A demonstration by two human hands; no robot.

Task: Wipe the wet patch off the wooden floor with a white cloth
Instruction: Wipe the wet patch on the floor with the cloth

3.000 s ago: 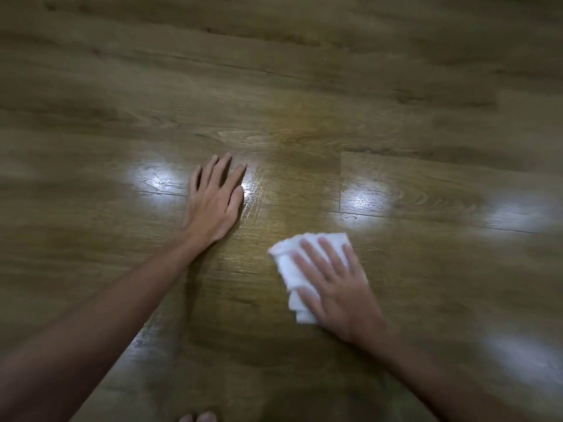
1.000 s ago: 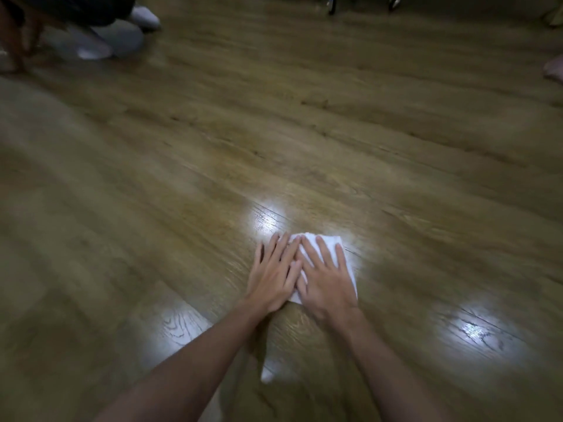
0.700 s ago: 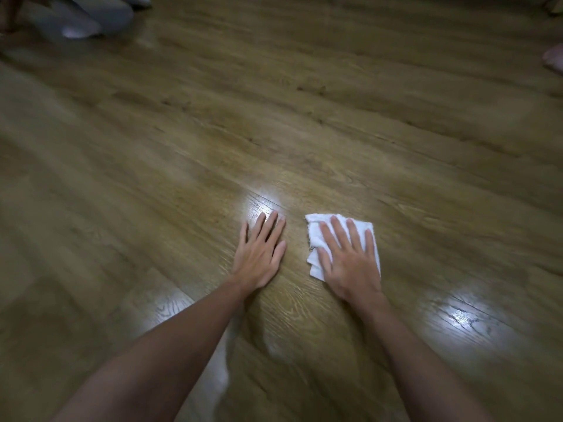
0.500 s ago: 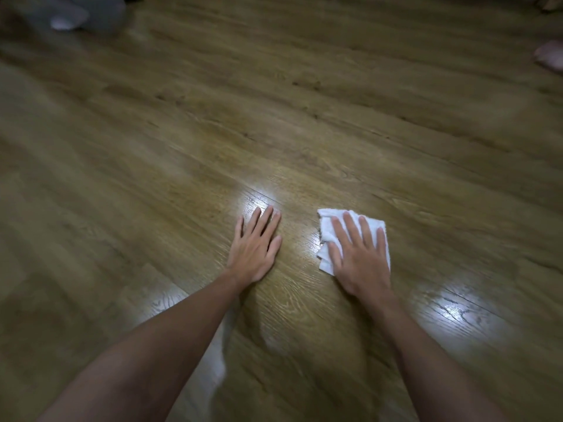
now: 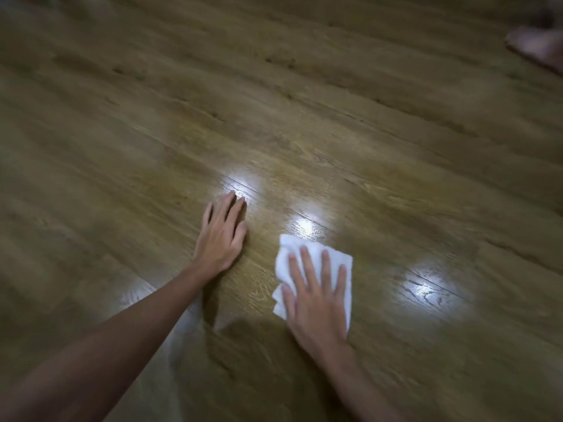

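Head view: we look down on a brown wooden floor (image 5: pixel 335 123), its planks running diagonally from the upper left toward the lower right. Our right hand (image 5: pixel 316 296) lies flat, palm down, on a folded white cloth (image 5: pixel 285 260) in the lower centre of the frame; its fingers (image 5: pixel 325 269) are straight and spread moderately, pressing the cloth to the floor rather than gripping it. Cloth edges show beyond the fingertips, left of the thumb and along the right side of the hand. Our left hand (image 5: pixel 222 236) rests palm down on bare boards to the left of the cloth, clearly apart from it, fingers extended and close together, holding nothing. Both forearms enter from the bottom edge.

Bright glare spots (image 5: pixel 304 225) sit on the boards just above the cloth, at the left fingertips, and to the right of the cloth. We cannot tell a wet patch from these reflections. A blurred pinkish shape (image 5: pixel 539 47) sits at the upper right edge; we cannot identify it.
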